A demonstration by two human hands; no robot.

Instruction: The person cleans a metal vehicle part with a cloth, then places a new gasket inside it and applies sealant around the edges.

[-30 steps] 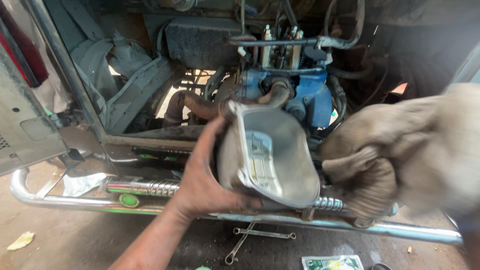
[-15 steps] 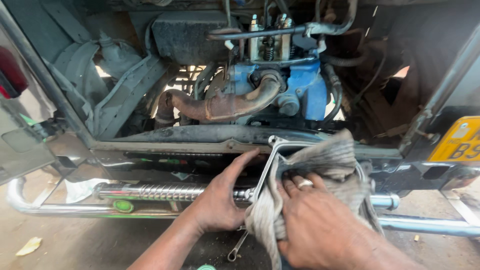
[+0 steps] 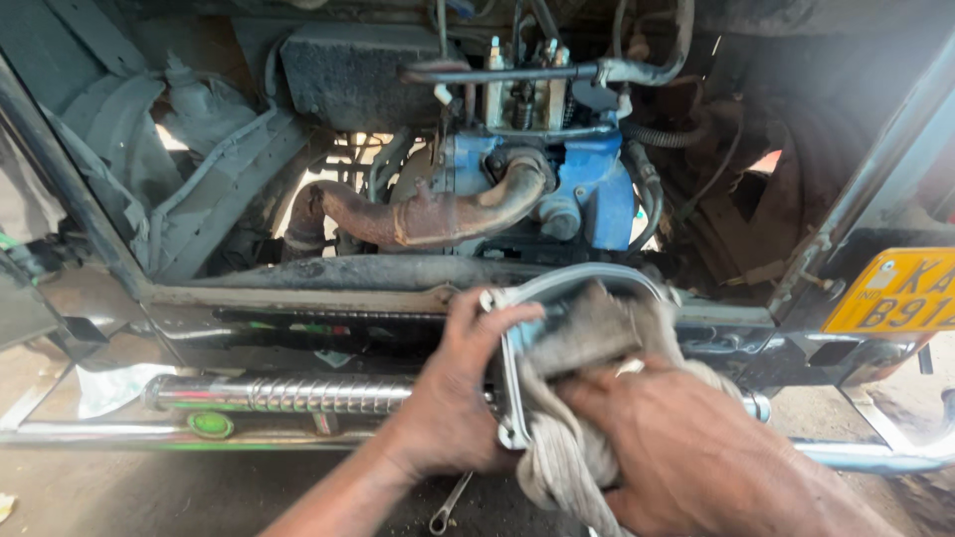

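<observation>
The silvery metal cover point(image 3: 557, 298) sits low in the middle, in front of the open engine bay, with the left hand point(image 3: 453, 398) wrapped tight around its near edge and the right hand point(image 3: 686, 447) closed on a grey rag point(image 3: 577, 398) that is pressed into the cover's hollow. Just behind it lie the blue engine block point(image 3: 597, 189) and the rusty exhaust pipe point(image 3: 418, 214). Below runs the chrome bumper bar point(image 3: 279, 393), a spanner point(image 3: 448, 502) lies on the ground, and a yellow number plate point(image 3: 895, 288) shows at right.
</observation>
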